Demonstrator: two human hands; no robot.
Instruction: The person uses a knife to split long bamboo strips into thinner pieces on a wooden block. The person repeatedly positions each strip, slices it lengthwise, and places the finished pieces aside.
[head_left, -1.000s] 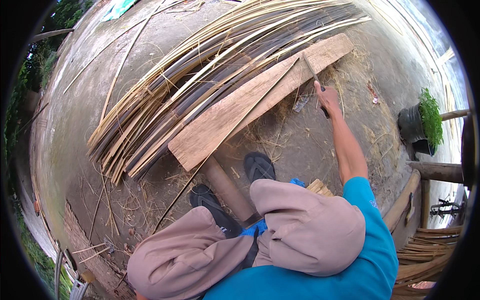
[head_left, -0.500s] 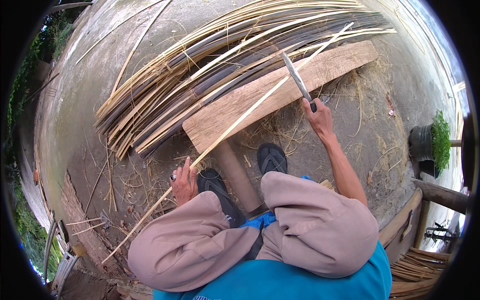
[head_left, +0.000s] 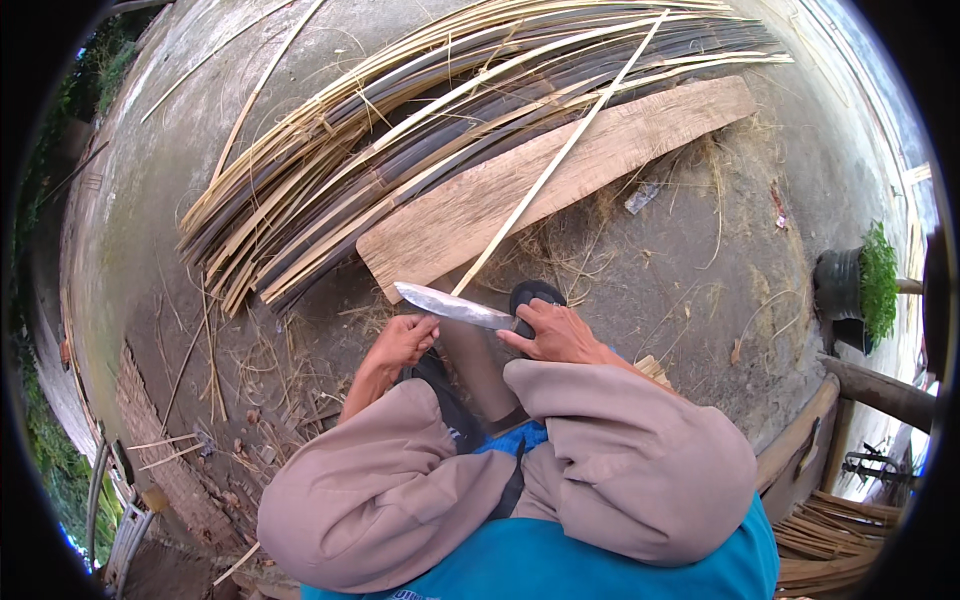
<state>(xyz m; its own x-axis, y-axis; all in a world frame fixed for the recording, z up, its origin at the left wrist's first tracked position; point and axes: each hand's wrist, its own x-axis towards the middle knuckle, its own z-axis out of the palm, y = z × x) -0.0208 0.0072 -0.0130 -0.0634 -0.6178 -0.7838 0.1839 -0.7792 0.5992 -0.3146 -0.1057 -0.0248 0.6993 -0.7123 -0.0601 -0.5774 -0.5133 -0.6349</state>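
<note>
My right hand (head_left: 555,330) is closed around the handle of a knife (head_left: 455,305), its broad steel blade pointing left. The blade crosses over a long pale bamboo strip (head_left: 560,155) just beyond my left hand; whether it touches the strip I cannot tell. My left hand (head_left: 403,340), above my left knee, is pinched shut on the strip. From there the strip slants up to the right, over a wooden plank (head_left: 430,240) and the pile of split bamboo (head_left: 400,180).
A round post (head_left: 475,365) runs from the plank toward me between my sandalled feet. Fibre scraps litter the concrete around the plank. To the right stand a potted plant (head_left: 840,285) and a wooden beam (head_left: 880,390), with more strips (head_left: 830,550) at the lower right.
My right hand has brought the knife down and left from above the plank, turning its blade leftward. My left hand has risen rightward, and the strip now lies steeper and reaches farther up.
</note>
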